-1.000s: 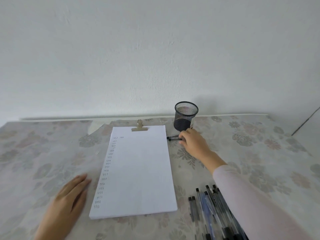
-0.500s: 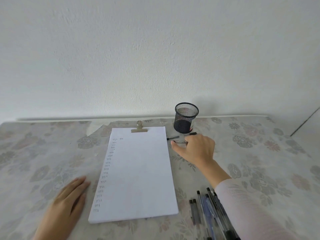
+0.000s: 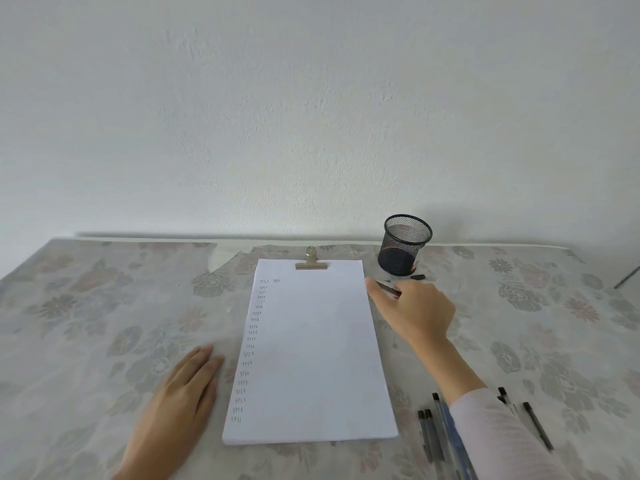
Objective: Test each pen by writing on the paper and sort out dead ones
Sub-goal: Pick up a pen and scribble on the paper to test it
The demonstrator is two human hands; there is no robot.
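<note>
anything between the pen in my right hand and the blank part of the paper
Nothing visible. The right hand holds the pen off the right edge of the paper, and the sheet beside it is bare. The left hand rests on the table, left of the paper.

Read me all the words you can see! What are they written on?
"test": small handwriting, repeated down the left edge of the paper, with one more beside the top one. It is tiny, so this is my best reading.
One short mark near the top of that column: too small to read.
On the pens, the mesh cup and the clip: no words I can make out.
</note>
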